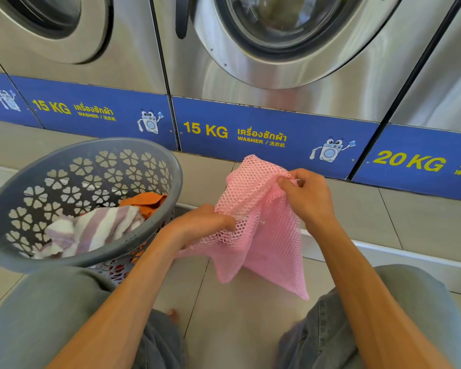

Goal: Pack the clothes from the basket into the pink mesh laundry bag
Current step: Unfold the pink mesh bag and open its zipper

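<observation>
The pink mesh laundry bag [261, 235] hangs between my knees above the tiled floor. My right hand [308, 197] pinches its top edge near the opening. My left hand [202, 222] grips the bag's left side lower down. A grey plastic basket [149, 150] with flower-shaped holes stands tilted at my left. Inside lie a white and purple striped cloth [96, 230] and an orange garment [147, 202]. Something red shows through the basket's lower holes.
Steel front-loading washers [277, 62] with blue "15 KG" and "20 KG" panels line the wall close ahead. Beige floor tiles [240, 315] lie under the bag. My knees in grey trousers [51, 310] flank the space at both sides.
</observation>
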### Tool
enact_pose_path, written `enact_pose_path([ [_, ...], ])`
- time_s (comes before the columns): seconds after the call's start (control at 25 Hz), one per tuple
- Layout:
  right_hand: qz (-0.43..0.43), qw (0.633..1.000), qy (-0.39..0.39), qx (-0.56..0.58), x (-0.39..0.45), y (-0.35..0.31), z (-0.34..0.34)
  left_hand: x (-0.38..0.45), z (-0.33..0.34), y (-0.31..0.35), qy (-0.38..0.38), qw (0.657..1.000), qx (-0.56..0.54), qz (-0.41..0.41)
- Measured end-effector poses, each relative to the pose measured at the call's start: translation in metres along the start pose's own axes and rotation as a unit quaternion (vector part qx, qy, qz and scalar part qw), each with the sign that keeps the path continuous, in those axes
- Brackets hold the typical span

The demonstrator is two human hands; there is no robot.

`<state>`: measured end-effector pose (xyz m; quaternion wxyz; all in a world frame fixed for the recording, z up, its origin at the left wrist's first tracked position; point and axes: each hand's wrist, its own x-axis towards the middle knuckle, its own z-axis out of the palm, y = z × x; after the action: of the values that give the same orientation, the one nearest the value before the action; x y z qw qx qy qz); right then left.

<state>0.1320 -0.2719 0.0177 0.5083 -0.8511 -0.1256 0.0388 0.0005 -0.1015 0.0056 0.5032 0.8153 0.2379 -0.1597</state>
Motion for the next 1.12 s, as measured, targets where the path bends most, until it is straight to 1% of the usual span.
enact_pose_path([
  [0.08,0.004,1.000,0.022,0.008,0.003,0.001,-0.003,0.004,0.001,-0.004,-0.043,0.997,0.057,0.023],
  [0.16,0.004,0.999,0.032,0.010,0.003,0.001,-0.004,0.006,0.004,-0.008,-0.069,0.990,0.120,0.023],
  [0.28,-0.003,0.999,0.042,-0.006,0.003,0.001,-0.004,0.007,0.004,-0.012,-0.048,0.974,0.220,0.002],
  [0.36,0.005,0.999,0.020,-0.027,0.003,0.003,-0.004,0.004,0.005,-0.010,-0.030,0.970,0.241,0.004],
  [0.4,0.009,0.999,-0.006,-0.047,0.003,0.004,-0.003,0.002,0.006,-0.007,-0.025,0.975,0.222,0.014],
  [0.48,0.018,0.993,-0.087,-0.082,-0.003,0.004,0.001,0.000,0.008,-0.002,-0.014,0.990,0.136,0.015],
  [0.56,0.011,0.973,-0.179,-0.144,-0.011,0.005,0.008,0.004,0.008,-0.003,0.018,0.999,0.037,0.002],
  [0.64,-0.022,0.947,-0.231,-0.221,-0.018,0.005,0.014,0.008,0.007,-0.004,0.050,0.998,-0.029,-0.007],
  [0.68,-0.043,0.938,-0.243,-0.244,-0.021,0.005,0.016,0.009,0.007,-0.004,0.067,0.996,-0.052,-0.006],
  [0.76,-0.080,0.926,-0.277,-0.243,-0.026,0.003,0.019,0.012,0.007,-0.005,0.098,0.992,-0.076,0.004],
  [0.88,-0.117,0.913,-0.324,-0.219,-0.036,0.000,0.024,0.012,0.009,-0.001,0.100,0.991,-0.092,0.017],
  [0.96,-0.132,0.911,-0.329,-0.213,-0.039,0.001,0.030,0.012,0.008,0.000,0.119,0.989,-0.090,0.008],
  [1.12,-0.142,0.919,-0.306,-0.203,-0.038,0.007,0.038,0.011,0.005,0.000,0.121,0.988,-0.091,0.006],
])
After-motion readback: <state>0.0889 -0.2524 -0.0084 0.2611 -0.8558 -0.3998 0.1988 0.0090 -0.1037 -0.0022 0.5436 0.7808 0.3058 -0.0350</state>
